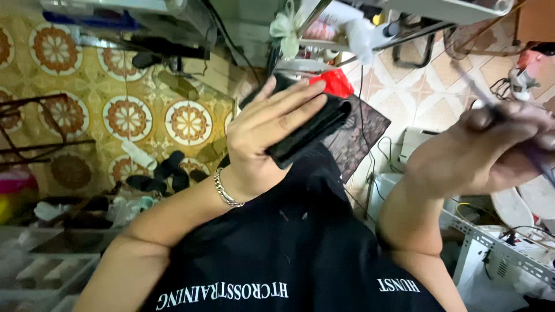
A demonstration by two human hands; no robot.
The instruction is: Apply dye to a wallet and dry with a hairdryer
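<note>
My left hand (272, 124) lies flat over a black folded piece (315, 130), like a wallet or folded cloth, and holds it in front of my chest with the fingers stretched along it. A silver chain bracelet (226, 193) sits on that wrist. At the right edge, my right hand (491, 147) is closed around a thin dark stick-like tool (480, 92) that points up and left; the hand and tool are blurred. My black shirt (289, 248) fills the lower middle.
Patterned floor tiles (127, 118) lie to the left, with dark sandals (167, 170) on them. Clear plastic drawers (40, 266) stand at lower left. A red bag (335, 81), cables and a white perforated metal frame (497, 248) crowd the right side.
</note>
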